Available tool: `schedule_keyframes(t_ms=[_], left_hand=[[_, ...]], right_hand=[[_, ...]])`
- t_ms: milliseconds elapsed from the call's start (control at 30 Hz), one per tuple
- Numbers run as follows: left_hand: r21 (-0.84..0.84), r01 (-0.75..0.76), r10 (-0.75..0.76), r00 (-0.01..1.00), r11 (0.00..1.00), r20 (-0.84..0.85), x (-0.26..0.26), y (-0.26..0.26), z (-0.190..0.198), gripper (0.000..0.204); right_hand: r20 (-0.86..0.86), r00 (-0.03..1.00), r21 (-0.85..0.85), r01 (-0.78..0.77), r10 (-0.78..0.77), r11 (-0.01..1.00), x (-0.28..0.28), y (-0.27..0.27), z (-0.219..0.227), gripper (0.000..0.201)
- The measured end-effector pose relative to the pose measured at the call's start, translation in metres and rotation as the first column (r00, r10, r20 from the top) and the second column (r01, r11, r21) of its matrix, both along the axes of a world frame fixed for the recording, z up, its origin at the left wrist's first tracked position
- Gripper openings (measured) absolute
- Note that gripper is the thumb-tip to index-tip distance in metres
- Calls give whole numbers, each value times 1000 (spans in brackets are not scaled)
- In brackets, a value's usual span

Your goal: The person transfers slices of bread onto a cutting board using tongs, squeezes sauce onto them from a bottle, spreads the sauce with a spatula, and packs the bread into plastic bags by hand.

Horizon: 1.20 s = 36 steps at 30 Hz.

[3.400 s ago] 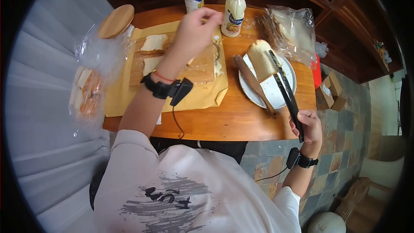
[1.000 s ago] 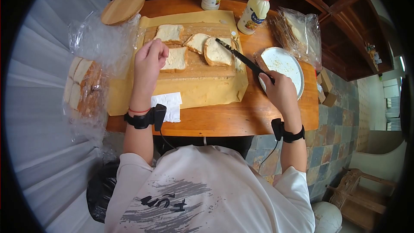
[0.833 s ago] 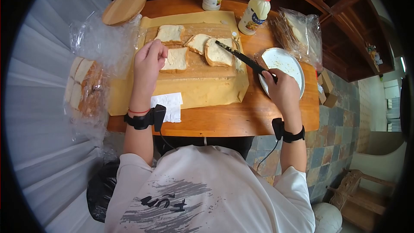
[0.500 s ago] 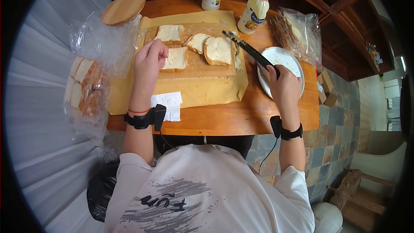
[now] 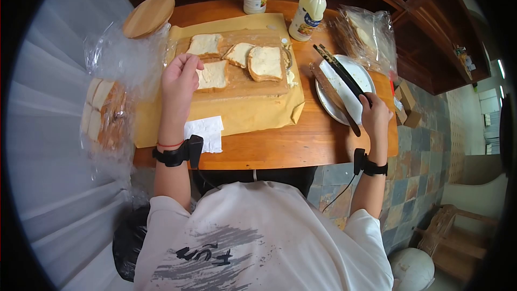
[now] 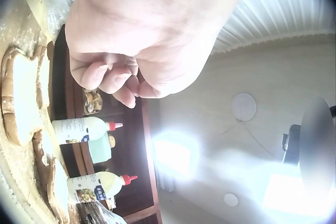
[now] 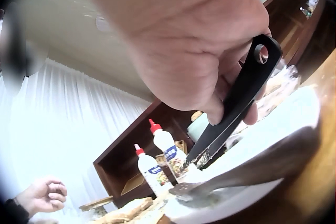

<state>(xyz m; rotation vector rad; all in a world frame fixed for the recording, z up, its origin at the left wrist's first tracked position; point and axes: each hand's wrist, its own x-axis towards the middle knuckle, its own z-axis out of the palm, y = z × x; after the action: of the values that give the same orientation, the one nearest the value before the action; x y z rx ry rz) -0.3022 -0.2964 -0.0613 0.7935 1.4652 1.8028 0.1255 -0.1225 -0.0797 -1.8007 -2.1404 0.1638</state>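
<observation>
My right hand [image 5: 377, 116] grips black tongs [image 5: 339, 67] at the handle end. Their crumb-flecked tips come together above the white plate [image 5: 371, 89] with nothing between them. A brown wooden, spatula-like utensil [image 5: 328, 89] lies across that plate, under the tongs. My left hand [image 5: 177, 81] is held up at the left of the wooden board [image 5: 253, 87], its fingers loosely curled around nothing. Several bread slices rest on the board: a front-left slice [image 5: 214, 75] next to my left hand, a back-left slice [image 5: 204, 44], and a right slice [image 5: 266, 63] overlapping another.
Yellow paper [image 5: 242, 113] lies under the board, with a white paper slip [image 5: 205, 132] in front. Two sauce bottles stand behind; the nearer bottle [image 5: 308, 13] has a red cap. Bagged bread [image 5: 105, 110] is at left, another bag [image 5: 371, 32] at back right. A round wooden lid [image 5: 149, 16] leans back left.
At first the tongs held a bread slice over the plate; it now lies on the board. The tongs left that slice and moved right over the plate. My left hand drew back leftward, then stayed.
</observation>
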Motion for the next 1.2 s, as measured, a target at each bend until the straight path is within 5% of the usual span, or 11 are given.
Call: schedule_keyframes(t_ms=[400, 600, 700, 733, 800, 933, 1000, 1067, 1200], left_hand=[[15, 93, -93, 996, 996, 8, 12, 12, 11, 20], [177, 117, -106, 992, 977, -71, 19, 49, 66, 24], [283, 176, -187, 982, 943, 12, 26, 74, 82, 22], [333, 202, -246, 964, 921, 96, 30, 86, 81, 21], [353, 227, -289, 948, 907, 133, 33, 96, 74, 21], [418, 271, -392, 888, 867, 239, 33, 109, 58, 22], [438, 277, -407, 882, 855, 238, 28, 113, 56, 21], [457, 278, -414, 880, 845, 231, 22, 114, 58, 21], [349, 222, -290, 944, 911, 157, 12, 108, 67, 19]], right_hand=[[41, 997, -28, 65, -64, 997, 21, 0, -18, 31], [115, 993, 79, 22, -31, 997, 15, 2, -12, 34], [-149, 989, 130, 27, -8, 991, -10, -2, 16, 25], [-465, 860, 192, -137, 213, 972, -18, 14, 7, 22], [-603, 774, 80, -183, 194, 980, -49, 16, 18, 26], [-716, 667, 72, -223, 206, 972, -110, 53, 11, 33], [-710, 680, 69, -193, 184, 979, -142, 78, 7, 39], [-749, 662, -120, -92, -30, 988, -172, 100, 5, 45], [-655, 755, -269, -220, -11, 938, -204, 127, 20, 49]])
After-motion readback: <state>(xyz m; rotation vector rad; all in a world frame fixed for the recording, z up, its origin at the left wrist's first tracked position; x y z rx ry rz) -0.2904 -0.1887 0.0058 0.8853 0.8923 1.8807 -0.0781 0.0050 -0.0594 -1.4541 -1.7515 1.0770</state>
